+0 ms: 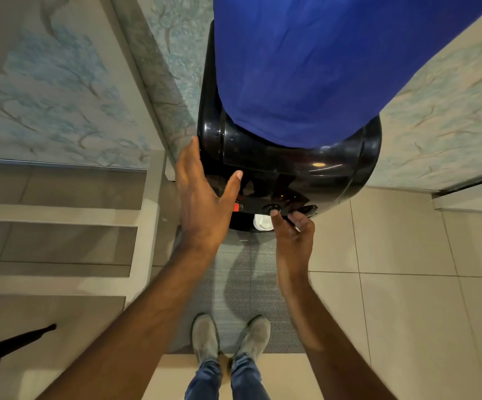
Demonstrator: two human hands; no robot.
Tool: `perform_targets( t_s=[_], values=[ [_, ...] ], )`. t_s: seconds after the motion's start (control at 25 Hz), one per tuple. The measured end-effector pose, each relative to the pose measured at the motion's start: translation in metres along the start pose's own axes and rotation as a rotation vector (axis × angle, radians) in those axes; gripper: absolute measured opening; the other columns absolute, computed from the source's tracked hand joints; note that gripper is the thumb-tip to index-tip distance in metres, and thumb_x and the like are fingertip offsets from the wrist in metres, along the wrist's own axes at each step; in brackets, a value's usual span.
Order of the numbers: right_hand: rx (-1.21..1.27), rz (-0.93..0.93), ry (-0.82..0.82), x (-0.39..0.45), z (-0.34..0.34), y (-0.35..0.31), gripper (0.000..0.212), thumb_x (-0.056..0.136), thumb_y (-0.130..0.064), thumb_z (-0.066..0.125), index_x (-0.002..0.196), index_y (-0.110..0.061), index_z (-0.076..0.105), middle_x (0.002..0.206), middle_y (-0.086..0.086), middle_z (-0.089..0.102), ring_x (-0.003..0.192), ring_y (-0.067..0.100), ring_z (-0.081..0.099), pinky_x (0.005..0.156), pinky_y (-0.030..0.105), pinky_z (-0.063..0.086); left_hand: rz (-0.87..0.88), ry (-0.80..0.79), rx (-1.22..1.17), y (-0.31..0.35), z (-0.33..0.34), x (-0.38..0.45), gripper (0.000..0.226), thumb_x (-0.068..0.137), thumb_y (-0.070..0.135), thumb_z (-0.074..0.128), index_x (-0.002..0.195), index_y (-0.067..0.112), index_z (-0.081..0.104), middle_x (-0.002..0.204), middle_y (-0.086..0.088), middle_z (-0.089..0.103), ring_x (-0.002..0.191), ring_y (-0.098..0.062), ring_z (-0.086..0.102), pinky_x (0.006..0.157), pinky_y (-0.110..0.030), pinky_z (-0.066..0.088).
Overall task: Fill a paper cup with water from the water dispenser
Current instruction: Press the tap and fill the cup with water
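A black water dispenser (291,166) stands in front of me with a blue-covered bottle (306,62) on top. A white paper cup (261,222) sits under the middle tap (272,208), mostly hidden by the dispenser's front. A red tap (237,206) is to the left and another dark tap (309,209) to the right. My left hand (202,203) is open beside the dispenser's left side, its thumb tip touching the black front. My right hand (294,235) is at the taps, thumb tip at the middle tap, fingers curled loosely below the right tap, holding nothing.
A grey mat (245,287) lies on the tiled floor under my shoes (231,336). Steps (60,215) rise on the left, next to a patterned wall (55,82). A dark rod (11,345) juts in at the lower left.
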State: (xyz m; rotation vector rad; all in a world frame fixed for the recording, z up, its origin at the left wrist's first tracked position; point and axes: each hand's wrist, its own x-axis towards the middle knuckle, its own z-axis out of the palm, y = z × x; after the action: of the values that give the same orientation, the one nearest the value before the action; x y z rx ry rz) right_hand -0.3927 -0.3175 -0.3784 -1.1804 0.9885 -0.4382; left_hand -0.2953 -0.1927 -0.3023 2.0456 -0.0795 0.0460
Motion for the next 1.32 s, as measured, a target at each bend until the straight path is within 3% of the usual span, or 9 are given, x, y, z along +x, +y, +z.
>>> perform_targets(
  t_s=[0.12,0.28,0.36,0.52,0.68,0.8,1.0,1.16,1.32],
  values=[
    [0.034,0.047,0.044,0.004,0.007,0.003,0.049,0.089,-0.021,0.082,0.128,-0.014,0.051,0.128,0.002,0.06,0.116,0.012,0.064,0.074,0.004,0.052,0.023,-0.011,0.037,-0.001,0.002,0.001,0.091,0.095,0.042,0.071,0.164,0.023,0.014,0.167,-0.001,0.022,0.155,-0.014,0.022,0.125,-0.041,0.034],
    [0.136,0.088,0.06,0.011,0.015,0.005,0.042,0.087,-0.009,0.082,0.121,-0.002,0.057,0.108,0.013,0.059,0.081,0.001,0.065,0.07,0.006,0.051,0.039,-0.012,0.054,-0.001,0.002,0.002,0.091,0.095,0.041,0.07,0.164,0.021,0.014,0.167,-0.004,0.022,0.156,-0.018,0.022,0.124,-0.045,0.035],
    [0.153,0.131,0.039,0.013,0.016,0.005,0.04,0.086,-0.007,0.083,0.117,0.001,0.061,0.104,0.018,0.063,0.086,0.007,0.066,0.073,0.011,0.054,0.043,-0.02,0.06,-0.001,0.001,0.002,0.091,0.095,0.042,0.07,0.164,0.02,0.014,0.167,-0.005,0.023,0.155,-0.018,0.024,0.124,-0.041,0.036],
    [0.189,0.161,0.071,0.015,0.015,0.006,0.062,0.081,-0.008,0.087,0.135,0.006,0.06,0.124,0.016,0.074,0.105,0.018,0.073,0.082,0.015,0.057,0.08,-0.031,0.058,-0.005,-0.001,0.002,0.091,0.096,0.047,0.068,0.164,0.018,0.014,0.165,-0.008,0.026,0.152,-0.019,0.028,0.121,-0.036,0.035],
    [0.202,0.151,0.097,0.018,0.016,0.011,0.062,0.08,-0.004,0.086,0.135,0.008,0.059,0.128,0.023,0.072,0.102,0.016,0.073,0.086,0.015,0.059,0.083,-0.017,0.033,-0.009,0.001,0.003,0.092,0.095,0.046,0.07,0.164,0.019,0.015,0.164,-0.008,0.028,0.152,-0.018,0.03,0.121,-0.029,0.031],
    [0.221,0.132,0.088,0.018,0.014,0.015,0.064,0.081,-0.002,0.085,0.136,0.01,0.056,0.12,0.017,0.069,0.1,0.015,0.072,0.085,0.015,0.059,0.076,-0.004,0.036,-0.012,0.004,0.005,0.093,0.093,0.046,0.07,0.164,0.022,0.016,0.163,-0.007,0.029,0.15,-0.017,0.032,0.114,-0.013,0.024],
    [0.167,0.132,0.067,0.022,0.016,0.012,0.046,0.082,-0.003,0.083,0.122,0.01,0.066,0.105,0.015,0.074,0.09,0.011,0.074,0.09,0.024,0.057,0.062,-0.001,0.051,-0.015,0.006,0.004,0.094,0.092,0.046,0.071,0.164,0.026,0.013,0.165,-0.006,0.026,0.15,-0.015,0.029,0.109,-0.003,0.017],
    [0.131,0.153,0.114,0.028,0.018,0.009,0.05,0.083,0.003,0.082,0.123,0.02,0.058,0.107,0.022,0.07,0.093,0.02,0.069,0.104,0.042,0.054,0.069,0.002,0.047,-0.015,0.006,0.005,0.095,0.091,0.044,0.072,0.163,0.024,0.015,0.164,-0.007,0.027,0.151,-0.016,0.03,0.114,-0.007,0.02],
    [0.132,0.157,0.122,0.029,0.02,0.0,0.044,0.082,0.008,0.08,0.119,0.0,0.059,0.106,0.023,0.067,0.1,0.027,0.068,0.109,0.048,0.053,0.067,0.006,0.032,-0.015,0.007,0.004,0.094,0.091,0.042,0.073,0.163,0.023,0.016,0.163,-0.007,0.029,0.152,-0.018,0.03,0.121,-0.02,0.026]
  ],
)
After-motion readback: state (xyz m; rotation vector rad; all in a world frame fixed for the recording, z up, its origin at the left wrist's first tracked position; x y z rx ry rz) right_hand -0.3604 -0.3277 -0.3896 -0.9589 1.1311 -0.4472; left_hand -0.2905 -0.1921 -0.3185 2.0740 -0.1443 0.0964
